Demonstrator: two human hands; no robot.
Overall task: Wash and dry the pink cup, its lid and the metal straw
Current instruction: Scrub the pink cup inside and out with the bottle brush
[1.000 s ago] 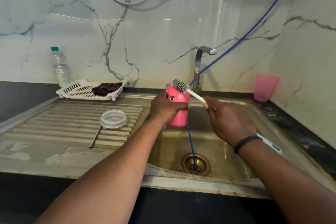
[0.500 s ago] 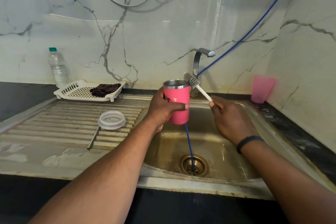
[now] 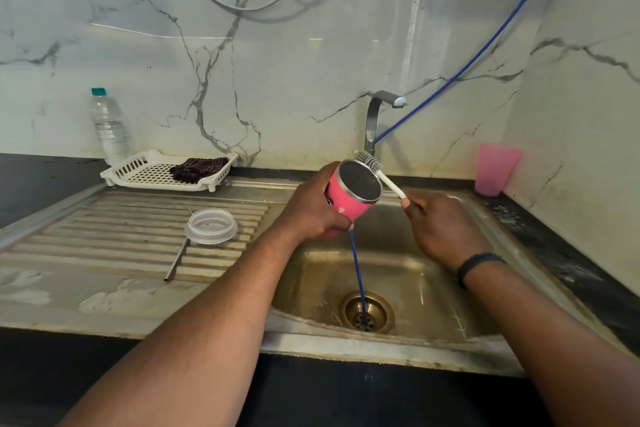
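Above the sink basin (image 3: 398,274), the left hand (image 3: 311,208) grips the tilted pink cup (image 3: 349,199); right hand (image 3: 440,225) fingers hold the bottle brush (image 3: 375,170), bristles apparently touching the rim.

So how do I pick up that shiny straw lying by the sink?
The metal straw lies flat along the grooves of the draining board, its far end running under or behind the clear lid. Probably best to come from above at the near, free end and pinch it across its thin sides. It is round and may roll, so squeeze from both sides at once.
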